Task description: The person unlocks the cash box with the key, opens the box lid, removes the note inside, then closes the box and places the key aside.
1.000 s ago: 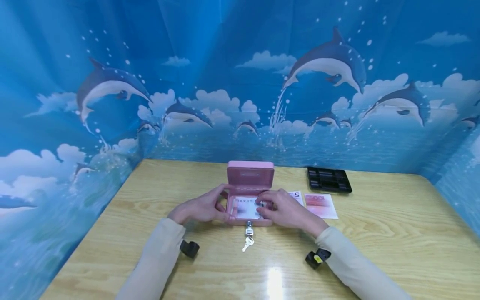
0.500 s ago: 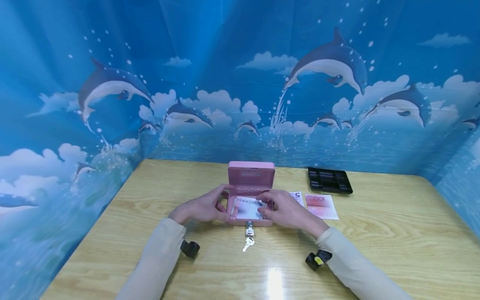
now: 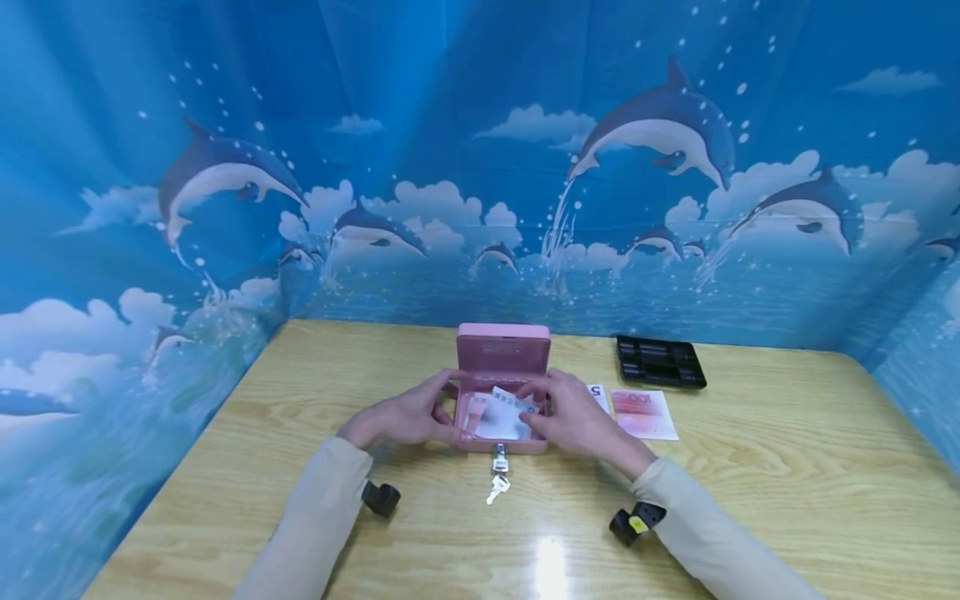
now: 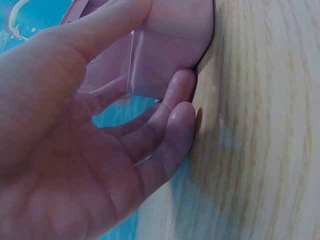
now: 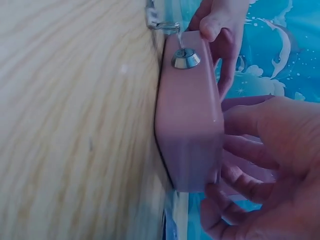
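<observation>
A pink cash box [image 3: 480,447] stands on the table with its lid [image 3: 502,357] raised. My left hand [image 3: 405,413] holds the box's left side, thumb at the front corner; in the left wrist view its fingertips [image 4: 182,82] rest against the side wall. My right hand [image 3: 576,417] reaches over the right rim, thumb and fingers pinching a banknote [image 3: 501,417] that lies tilted inside the box. Beneath it, a reddish note [image 3: 476,410] shows at the left. The right wrist view hides the pinch behind the box wall.
Keys [image 3: 498,487] hang from the front lock [image 5: 186,59] onto the wooden table [image 3: 420,533]. Right of the box lie a red 100 note [image 3: 645,415] and another note [image 3: 597,395], partly covered by my hand. A black compartment tray [image 3: 660,362] is behind them.
The banknote under my right fingers has turned from lying straight to a slant, its far edge shifting up and right, uncovering more of the reddish note. My left hand stays put.
</observation>
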A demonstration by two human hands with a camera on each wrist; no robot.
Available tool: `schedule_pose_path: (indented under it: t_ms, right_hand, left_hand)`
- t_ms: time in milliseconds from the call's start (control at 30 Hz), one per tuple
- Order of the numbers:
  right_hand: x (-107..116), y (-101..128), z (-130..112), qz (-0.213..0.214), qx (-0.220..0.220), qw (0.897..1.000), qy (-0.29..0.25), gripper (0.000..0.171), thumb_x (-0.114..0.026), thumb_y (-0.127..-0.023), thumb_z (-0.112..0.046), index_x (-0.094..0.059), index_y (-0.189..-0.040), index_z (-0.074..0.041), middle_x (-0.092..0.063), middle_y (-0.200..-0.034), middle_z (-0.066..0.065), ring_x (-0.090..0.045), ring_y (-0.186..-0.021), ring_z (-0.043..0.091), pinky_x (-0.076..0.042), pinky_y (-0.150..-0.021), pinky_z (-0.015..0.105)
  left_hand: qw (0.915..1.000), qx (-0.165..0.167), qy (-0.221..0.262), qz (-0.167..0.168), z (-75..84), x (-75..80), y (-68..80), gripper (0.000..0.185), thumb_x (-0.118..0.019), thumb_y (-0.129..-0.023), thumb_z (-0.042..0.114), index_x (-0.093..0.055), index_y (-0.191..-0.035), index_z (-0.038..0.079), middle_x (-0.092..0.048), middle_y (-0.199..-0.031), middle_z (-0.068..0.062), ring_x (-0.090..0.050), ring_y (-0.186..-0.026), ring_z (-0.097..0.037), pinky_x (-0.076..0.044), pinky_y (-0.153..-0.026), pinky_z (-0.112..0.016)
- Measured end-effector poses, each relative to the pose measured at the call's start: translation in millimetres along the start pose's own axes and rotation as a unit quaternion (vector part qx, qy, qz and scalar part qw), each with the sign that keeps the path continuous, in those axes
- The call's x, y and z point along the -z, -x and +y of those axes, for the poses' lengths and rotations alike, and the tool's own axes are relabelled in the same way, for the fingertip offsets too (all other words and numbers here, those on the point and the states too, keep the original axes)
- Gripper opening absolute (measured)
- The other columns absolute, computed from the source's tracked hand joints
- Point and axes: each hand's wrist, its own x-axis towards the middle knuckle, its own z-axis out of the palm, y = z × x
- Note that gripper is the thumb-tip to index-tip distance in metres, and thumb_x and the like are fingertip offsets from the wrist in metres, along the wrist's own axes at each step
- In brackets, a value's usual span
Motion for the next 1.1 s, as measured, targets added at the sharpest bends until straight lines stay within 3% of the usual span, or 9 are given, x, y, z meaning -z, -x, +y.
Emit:
schedule_pose_path:
  t_ms: [200,367,633,933,1100]
  right_hand:
    - [2,-1,-5,0.012,0.015,1.000,-0.018,0.020,-0.081,-0.085,-0.014,-0.074,-0.104,-0.017,-0.066,-0.103,0.003,-0.057,-0.097,0.022,-0.049,-0.083,0.036]
    - [2,-1,-6,-0.016,0.031,0.998,-0.048,0.022,-0.075,-0.088,-0.007,-0.069,-0.108,-0.015,-0.071,-0.110,0.004,-0.066,-0.097,0.018,-0.058,-0.086,0.035]
    - [4,3,-5,-0.014,0.031,0.997,-0.070,0.032,-0.068,-0.088,0.002,-0.069,-0.117,-0.012,-0.070,-0.110,0.007,-0.063,-0.086,0.011,-0.056,-0.074,0.023]
    - [2,13,-4,-0.005,0.016,0.996,-0.089,0.032,-0.070,-0.091,-0.007,-0.072,-0.122,-0.017,-0.075,-0.108,0.004,-0.065,-0.082,0.009,-0.056,-0.068,0.022]
    - [-2,16,-1,0.010,0.030,0.994,-0.106,0.033,-0.069,-0.092,-0.005,-0.071,-0.123,-0.014,-0.076,-0.101,0.006,-0.067,-0.078,0.008,-0.058,-0.066,0.022]
  left_hand:
    - [1.0000,0.001,-0.003,0.000,1.2,0.9,-1.5,0.094,-0.086,-0.083,0.033,-0.030,-0.158,0.029,-0.048,-0.150,-0.012,-0.064,-0.106,-0.017,-0.053,-0.091,-0.034]
    - [0.9999,-0.009,-0.002,-0.004,2.0,1.1,-2.7,0.093,-0.085,-0.084,0.029,-0.029,-0.158,0.028,-0.048,-0.149,-0.012,-0.063,-0.106,-0.018,-0.053,-0.092,-0.034]
    - [0.9999,-0.010,0.005,-0.005,1.9,-0.3,-3.6,0.092,-0.085,-0.084,0.029,-0.030,-0.158,0.029,-0.047,-0.149,-0.012,-0.062,-0.106,-0.018,-0.053,-0.093,-0.035]
    - [0.9998,-0.015,0.012,0.006,-2.6,-2.6,1.4,0.092,-0.085,-0.084,0.029,-0.030,-0.158,0.029,-0.047,-0.149,-0.013,-0.062,-0.107,-0.019,-0.055,-0.091,-0.034]
    - [0.9997,-0.013,0.017,0.011,-3.8,-5.3,3.5,0.094,-0.084,-0.084,0.028,-0.029,-0.160,0.031,-0.048,-0.149,-0.011,-0.062,-0.105,-0.018,-0.056,-0.086,-0.034]
